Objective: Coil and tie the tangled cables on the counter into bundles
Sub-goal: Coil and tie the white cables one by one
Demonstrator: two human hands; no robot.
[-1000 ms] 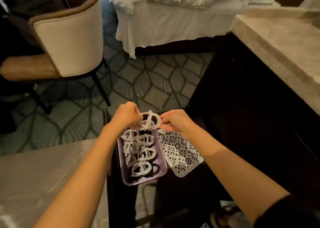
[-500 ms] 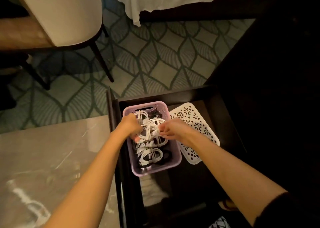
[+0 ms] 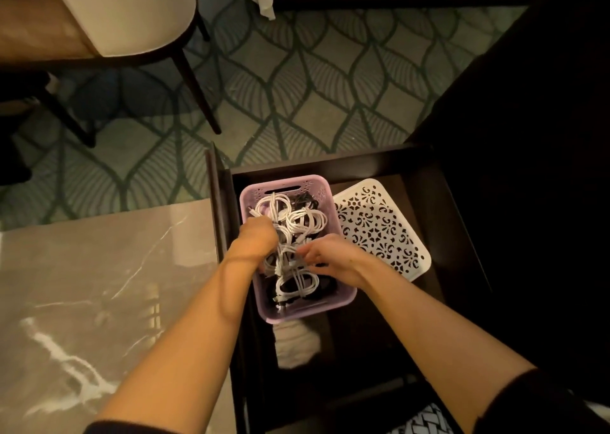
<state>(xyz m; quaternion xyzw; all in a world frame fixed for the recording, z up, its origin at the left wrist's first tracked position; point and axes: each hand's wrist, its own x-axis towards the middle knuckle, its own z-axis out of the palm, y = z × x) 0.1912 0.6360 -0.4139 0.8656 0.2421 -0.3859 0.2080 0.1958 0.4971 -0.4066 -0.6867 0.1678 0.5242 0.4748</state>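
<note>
A lilac plastic basket (image 3: 284,182) sits in an open dark drawer (image 3: 330,162) and holds several coiled white cable bundles (image 3: 307,219), with a few dark ones beneath. Both of my hands reach into the basket. My left hand (image 3: 256,243) is curled at the basket's left side, its fingertips hidden among the coils. My right hand (image 3: 330,262) comes in from the right, its curled fingers pinching a white cable bundle (image 3: 286,259) in the middle of the basket. My left hand holds the same bundle from the other side.
A white perforated lid (image 3: 379,232) lies tilted in the drawer, right of the basket. The marble counter (image 3: 99,285) is to the left. A cream chair (image 3: 132,14) with dark legs stands on the patterned carpet (image 3: 297,87) beyond. Dark furniture rises on the right.
The white bundle that both hands held above the basket has gone down into it. Both hands followed it toward the basket's middle, and my view tipped further down.
</note>
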